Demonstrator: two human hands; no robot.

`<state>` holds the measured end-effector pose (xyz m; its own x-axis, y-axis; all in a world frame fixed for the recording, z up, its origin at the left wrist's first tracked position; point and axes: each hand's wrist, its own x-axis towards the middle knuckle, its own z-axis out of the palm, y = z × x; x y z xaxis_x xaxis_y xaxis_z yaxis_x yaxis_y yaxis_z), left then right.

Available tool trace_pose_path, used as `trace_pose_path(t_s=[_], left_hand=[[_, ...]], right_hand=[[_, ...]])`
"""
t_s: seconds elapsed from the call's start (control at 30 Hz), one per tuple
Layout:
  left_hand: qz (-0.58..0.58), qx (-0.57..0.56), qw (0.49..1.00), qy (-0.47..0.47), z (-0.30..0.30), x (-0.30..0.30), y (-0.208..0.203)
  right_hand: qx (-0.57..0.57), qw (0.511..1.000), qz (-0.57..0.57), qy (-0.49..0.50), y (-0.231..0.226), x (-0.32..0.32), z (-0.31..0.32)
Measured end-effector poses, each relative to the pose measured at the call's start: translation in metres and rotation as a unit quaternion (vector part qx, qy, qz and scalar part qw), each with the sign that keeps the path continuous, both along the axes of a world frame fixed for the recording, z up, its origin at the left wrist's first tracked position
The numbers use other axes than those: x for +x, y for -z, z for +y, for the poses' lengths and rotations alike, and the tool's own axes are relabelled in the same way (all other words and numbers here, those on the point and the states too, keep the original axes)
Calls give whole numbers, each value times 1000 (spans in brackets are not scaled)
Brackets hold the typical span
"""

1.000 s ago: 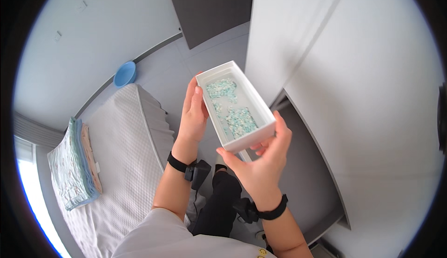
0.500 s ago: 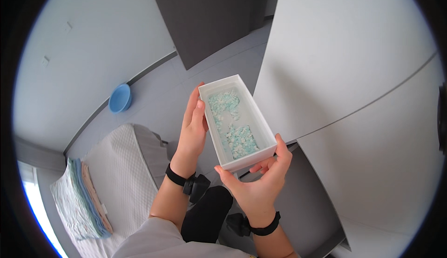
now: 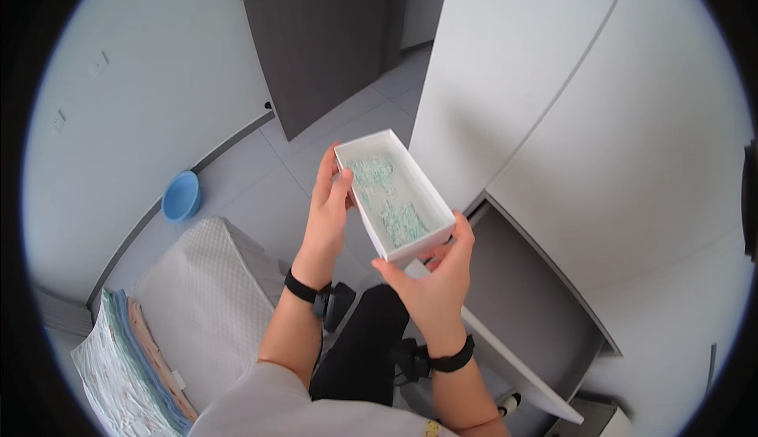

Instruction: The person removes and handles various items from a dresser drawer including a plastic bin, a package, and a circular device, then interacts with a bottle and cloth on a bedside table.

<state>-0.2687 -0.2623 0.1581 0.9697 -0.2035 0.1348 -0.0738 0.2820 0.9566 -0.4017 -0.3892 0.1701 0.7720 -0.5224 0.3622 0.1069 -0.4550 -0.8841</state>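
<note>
A white rectangular box (image 3: 412,247), open at the top, is held up in front of me. Inside lie two patches of pale green and white, crumbly-looking pieces (image 3: 403,224); their kind I cannot make out. My left hand (image 3: 326,214) grips the box's left side near the far corner, thumb on the rim. At the near right corner, my right hand (image 3: 437,287) clasps it with the thumb on the near wall. Some fingers of both hands are hidden by the box.
Right of me, a drawer (image 3: 527,287) is pulled out below white cabinet doors (image 3: 505,82). Folded cloths (image 3: 142,358) lie on a quilted bed (image 3: 213,287) at the left. A blue basin (image 3: 181,197) stands by the wall. Ahead is a dark door (image 3: 324,42), ajar.
My view has shifted, so more of the drawer and door shows. Both hands still hold the box, which appears slightly farther up and left in the picture.
</note>
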Motion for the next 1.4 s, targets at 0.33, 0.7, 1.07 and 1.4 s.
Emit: trace_pose_path(t_s=[0.33, 0.7, 1.07, 1.4], left_hand=[[-63, -73, 993, 67, -2, -44, -45], [-100, -109, 980, 137, 11, -80, -70], [-111, -118, 977, 139, 24, -85, -80], [-106, -119, 977, 141, 25, -83, -85]], right_hand=[[-78, 995, -62, 23, -32, -52, 5], [-98, 989, -94, 55, -46, -98, 28], [-115, 985, -115, 61, -50, -101, 41], [-116, 984, -128, 47, -56, -97, 41]])
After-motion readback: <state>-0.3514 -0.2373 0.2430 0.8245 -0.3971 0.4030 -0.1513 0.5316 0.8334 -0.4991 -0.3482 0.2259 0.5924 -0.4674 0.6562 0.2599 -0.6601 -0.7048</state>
